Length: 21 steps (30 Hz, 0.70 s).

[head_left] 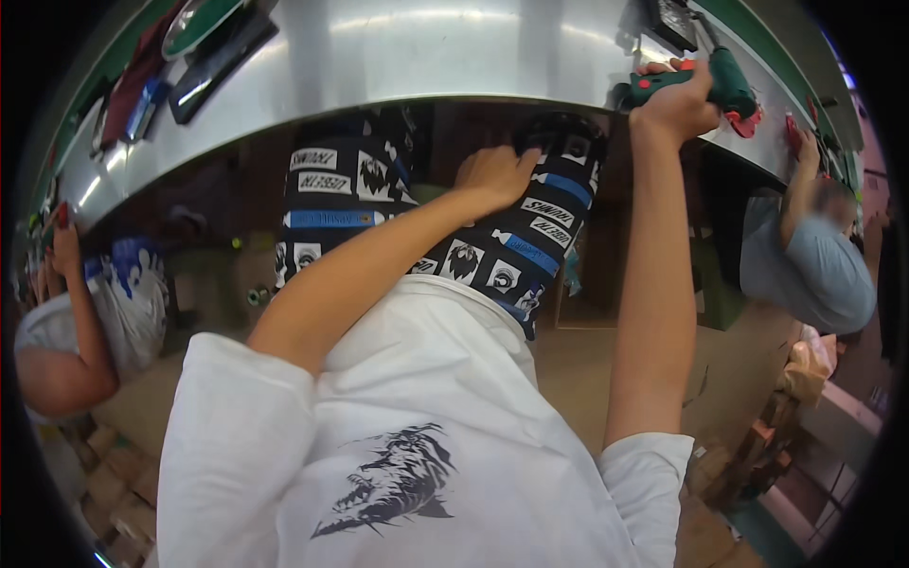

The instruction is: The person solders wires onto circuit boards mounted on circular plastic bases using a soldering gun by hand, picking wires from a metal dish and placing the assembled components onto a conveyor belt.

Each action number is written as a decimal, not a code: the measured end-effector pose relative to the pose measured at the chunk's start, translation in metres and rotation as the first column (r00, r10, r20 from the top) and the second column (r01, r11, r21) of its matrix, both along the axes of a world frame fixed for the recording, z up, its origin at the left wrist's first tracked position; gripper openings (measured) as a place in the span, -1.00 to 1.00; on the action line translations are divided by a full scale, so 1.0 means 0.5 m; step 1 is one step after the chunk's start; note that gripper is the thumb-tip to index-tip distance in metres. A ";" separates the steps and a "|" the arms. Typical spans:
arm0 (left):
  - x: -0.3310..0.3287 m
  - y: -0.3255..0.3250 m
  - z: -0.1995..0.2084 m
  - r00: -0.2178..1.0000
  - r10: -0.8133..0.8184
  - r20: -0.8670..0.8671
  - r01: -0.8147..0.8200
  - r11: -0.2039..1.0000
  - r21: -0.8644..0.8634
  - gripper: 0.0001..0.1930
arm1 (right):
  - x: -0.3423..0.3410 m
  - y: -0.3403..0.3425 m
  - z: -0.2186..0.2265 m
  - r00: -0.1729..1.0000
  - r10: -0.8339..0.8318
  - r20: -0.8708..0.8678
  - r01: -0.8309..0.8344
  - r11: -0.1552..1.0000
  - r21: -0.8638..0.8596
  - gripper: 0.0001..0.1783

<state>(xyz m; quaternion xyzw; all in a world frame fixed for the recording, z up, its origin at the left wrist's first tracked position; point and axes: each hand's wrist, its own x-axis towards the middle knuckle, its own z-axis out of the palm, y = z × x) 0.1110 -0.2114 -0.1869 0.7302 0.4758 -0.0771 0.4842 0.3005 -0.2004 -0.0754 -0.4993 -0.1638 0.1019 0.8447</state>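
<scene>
My right hand [677,109] is raised at the near edge of the metal bench [426,57], its fingers wrapped round a green power drill [727,83]. The drill has a dark end on the left and red parts, and lies sideways above the benchtop. Lower down, my left hand [497,178] rests over my right thigh, against the patterned dark trousers [464,260]. Its knuckles are bent and most fingers are hidden, so I cannot see whether it holds anything.
A dark box-like part [672,21] sits on the bench beyond the drill. At the far left lie a long black case [222,66] and a green-rimmed dish [199,24]. One person [805,256] works on my right, another [71,350] on my left. Cartons [118,469] stand behind.
</scene>
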 end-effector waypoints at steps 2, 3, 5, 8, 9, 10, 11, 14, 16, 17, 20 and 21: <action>0.041 0.033 -0.042 0.990 0.090 0.105 -0.066 0.974 -0.217 -0.23 | 0.000 0.016 -0.017 0.999 -0.003 0.040 0.004 1.000 -0.002 -0.69; 0.057 0.035 -0.075 0.955 0.205 0.215 -0.131 0.941 -0.312 -0.22 | 0.003 0.025 -0.023 0.996 -0.030 0.082 0.030 1.000 0.008 -0.68; 0.089 0.061 -0.171 0.838 0.211 0.502 -0.131 0.973 -0.191 -0.22 | 0.007 0.040 -0.034 0.998 -0.004 0.064 0.003 1.000 0.009 -0.69; 0.078 0.092 -0.178 0.854 0.194 0.483 0.012 0.920 -0.391 -0.23 | 0.006 0.043 -0.040 0.996 -0.010 0.090 0.017 0.998 -0.068 -0.68; 0.078 0.091 -0.212 0.787 0.345 0.511 -0.002 0.830 -0.558 -0.24 | 0.002 0.040 -0.047 0.996 -0.022 0.086 0.028 0.997 -0.075 -0.68; 0.084 0.097 -0.215 0.707 0.493 0.508 0.008 0.712 -0.702 -0.25 | 0.007 0.046 -0.045 0.995 -0.011 0.094 0.018 0.997 -0.073 -0.67; 0.089 0.094 -0.221 0.672 0.548 0.497 -0.021 0.686 -0.728 -0.22 | 0.011 0.052 -0.044 0.995 0.000 0.102 0.008 0.997 -0.072 -0.67; 0.099 0.103 -0.233 0.691 0.557 0.462 -0.030 0.660 -0.751 -0.22 | 0.019 0.065 -0.055 0.996 -0.022 0.090 0.028 0.997 -0.072 -0.74; 0.119 0.106 -0.234 0.701 0.575 0.423 -0.054 0.634 -0.771 -0.22 | 0.026 0.074 -0.065 0.995 -0.015 0.102 0.021 0.998 -0.060 -0.80; 0.128 0.111 -0.231 0.704 0.585 0.402 -0.069 0.620 -0.782 -0.22 | 0.030 0.079 -0.070 0.995 -0.017 0.100 0.024 0.997 -0.070 -0.80; 0.110 0.090 -0.237 0.706 0.609 0.360 -0.111 0.598 -0.794 -0.22 | 0.045 0.097 -0.075 0.998 0.048 0.047 -0.045 0.997 -0.059 -0.79; 0.108 0.071 -0.237 0.705 0.616 0.351 -0.124 0.594 -0.795 -0.22 | 0.047 0.099 -0.078 0.999 0.040 0.030 -0.038 0.998 -0.058 -0.78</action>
